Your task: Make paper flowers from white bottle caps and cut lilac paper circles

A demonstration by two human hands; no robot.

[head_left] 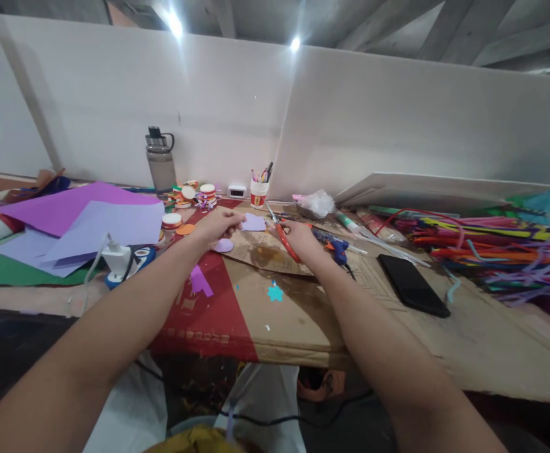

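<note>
My left hand pinches the left edge of a small piece of lilac paper, held up over the cardboard. In my right hand is a pair of scissors with red-orange handles, the blades pointing up and away, just right of the paper. A lilac paper oval lies below my left hand. Nearer to me on the cardboard rest a purple paper scrap and a turquoise paper star shape. A blue glue gun lies to the right of my right hand.
Purple and lilac sheets cover the left side, beside a power strip. A bottle and a pen cup stand along the white wall. A black phone and many coloured pipe cleaners lie on the right.
</note>
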